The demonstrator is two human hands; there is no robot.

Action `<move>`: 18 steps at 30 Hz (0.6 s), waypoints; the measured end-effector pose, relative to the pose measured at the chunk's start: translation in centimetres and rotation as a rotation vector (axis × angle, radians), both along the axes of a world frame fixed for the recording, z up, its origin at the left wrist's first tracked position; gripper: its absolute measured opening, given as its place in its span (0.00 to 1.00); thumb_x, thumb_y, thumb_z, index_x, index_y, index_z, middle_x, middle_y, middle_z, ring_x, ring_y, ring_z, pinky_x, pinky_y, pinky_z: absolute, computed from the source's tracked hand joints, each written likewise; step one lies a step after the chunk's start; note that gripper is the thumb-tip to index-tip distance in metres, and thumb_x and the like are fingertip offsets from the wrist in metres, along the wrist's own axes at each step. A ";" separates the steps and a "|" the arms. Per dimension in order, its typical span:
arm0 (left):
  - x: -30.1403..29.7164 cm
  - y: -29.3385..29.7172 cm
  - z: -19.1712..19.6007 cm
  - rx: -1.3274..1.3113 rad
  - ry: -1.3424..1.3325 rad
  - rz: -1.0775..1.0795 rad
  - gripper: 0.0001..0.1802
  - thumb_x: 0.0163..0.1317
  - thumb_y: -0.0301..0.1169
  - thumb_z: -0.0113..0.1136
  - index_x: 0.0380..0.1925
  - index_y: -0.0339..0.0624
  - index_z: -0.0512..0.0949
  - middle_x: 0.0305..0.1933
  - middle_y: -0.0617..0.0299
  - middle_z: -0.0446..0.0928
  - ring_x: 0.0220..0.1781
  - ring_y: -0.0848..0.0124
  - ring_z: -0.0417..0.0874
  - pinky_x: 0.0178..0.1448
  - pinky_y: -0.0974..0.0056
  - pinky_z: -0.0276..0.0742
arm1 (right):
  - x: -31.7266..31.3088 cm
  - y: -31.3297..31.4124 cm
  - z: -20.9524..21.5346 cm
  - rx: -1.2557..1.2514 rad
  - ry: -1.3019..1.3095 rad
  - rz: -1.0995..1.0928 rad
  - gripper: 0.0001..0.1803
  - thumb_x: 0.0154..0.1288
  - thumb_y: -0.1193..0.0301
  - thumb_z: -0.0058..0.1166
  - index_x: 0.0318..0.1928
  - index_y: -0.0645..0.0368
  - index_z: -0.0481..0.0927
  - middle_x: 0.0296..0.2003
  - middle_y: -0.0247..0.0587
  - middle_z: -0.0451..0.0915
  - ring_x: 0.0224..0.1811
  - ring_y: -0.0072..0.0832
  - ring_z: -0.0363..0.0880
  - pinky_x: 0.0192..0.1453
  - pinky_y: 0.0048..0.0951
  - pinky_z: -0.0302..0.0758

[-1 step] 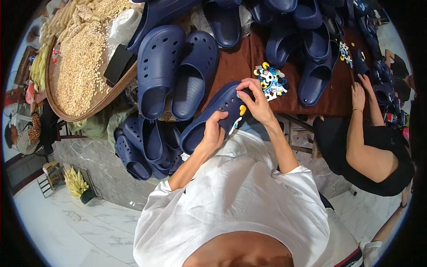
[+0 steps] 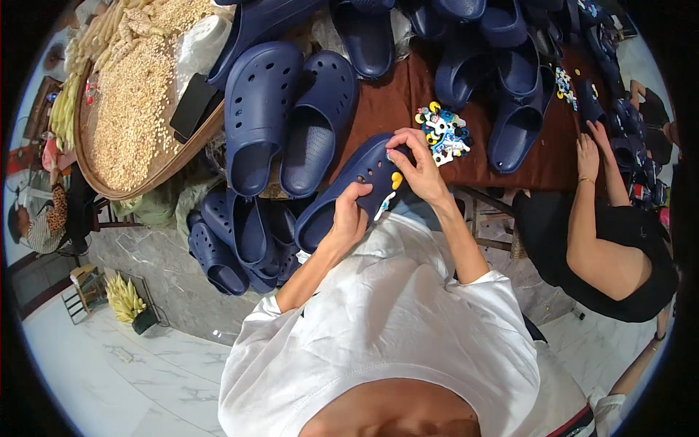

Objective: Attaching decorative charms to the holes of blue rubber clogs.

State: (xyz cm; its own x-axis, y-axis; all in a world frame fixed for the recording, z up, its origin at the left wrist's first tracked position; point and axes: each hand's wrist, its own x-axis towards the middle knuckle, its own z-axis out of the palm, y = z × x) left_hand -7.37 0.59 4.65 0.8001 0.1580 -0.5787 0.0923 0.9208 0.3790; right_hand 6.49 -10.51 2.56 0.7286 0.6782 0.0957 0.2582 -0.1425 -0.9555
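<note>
I hold a dark blue clog (image 2: 336, 200) at the table's edge in front of my chest. My left hand (image 2: 351, 220) grips its side near the heel. My right hand (image 2: 419, 166) is closed on the toe end, with the fingertips pressing on the upper. A yellow charm (image 2: 397, 179) and a white charm (image 2: 383, 207) sit on the clog between my hands. A heap of colourful charms (image 2: 444, 132) lies on the brown cloth (image 2: 378, 109) just beyond my right hand.
A pair of blue clogs (image 2: 287, 120) lies to the left, and more are stacked at the back and below the table (image 2: 233, 244). A round tray of grain (image 2: 127, 116) is far left. A person in black (image 2: 608, 244) works on the right, hand (image 2: 586, 151) on the cloth.
</note>
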 end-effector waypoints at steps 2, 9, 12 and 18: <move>-0.2 -0.1 -0.2 0.020 -0.024 0.011 0.21 0.59 0.31 0.49 0.53 0.35 0.73 0.49 0.56 0.80 0.47 0.66 0.82 0.51 0.63 0.78 | -0.1 0.1 -0.3 0.000 -0.002 -0.004 0.07 0.65 0.71 0.58 0.42 0.58 0.77 0.47 0.41 0.70 0.58 0.37 0.66 0.66 0.36 0.62; -0.3 -0.6 0.0 0.062 -0.013 -0.005 0.24 0.58 0.31 0.48 0.55 0.34 0.72 0.50 0.56 0.79 0.48 0.66 0.81 0.53 0.63 0.77 | -1.5 1.0 -1.5 0.001 -0.132 -0.161 0.08 0.64 0.73 0.57 0.42 0.60 0.75 0.46 0.44 0.69 0.56 0.39 0.67 0.63 0.37 0.63; -0.4 -0.2 -0.3 0.054 0.002 -0.026 0.24 0.58 0.31 0.48 0.55 0.34 0.72 0.50 0.56 0.79 0.48 0.65 0.81 0.52 0.63 0.77 | -0.8 0.3 -1.0 0.006 -0.048 -0.103 0.11 0.64 0.71 0.58 0.45 0.60 0.75 0.45 0.43 0.70 0.55 0.36 0.67 0.62 0.34 0.64; 0.8 0.5 -0.2 -0.057 -0.011 -0.025 0.23 0.56 0.28 0.49 0.53 0.33 0.73 0.50 0.54 0.80 0.49 0.62 0.82 0.55 0.61 0.78 | 0.8 -0.1 -1.2 -0.056 0.113 -0.068 0.18 0.67 0.71 0.59 0.55 0.60 0.74 0.49 0.36 0.74 0.51 0.23 0.72 0.57 0.24 0.71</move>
State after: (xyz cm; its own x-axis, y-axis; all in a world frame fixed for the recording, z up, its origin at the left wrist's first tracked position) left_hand -6.55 1.08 4.44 0.8097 0.1048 -0.5774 0.1120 0.9383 0.3273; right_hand 7.28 -10.62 1.35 0.7773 0.6286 -0.0265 0.1369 -0.2101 -0.9680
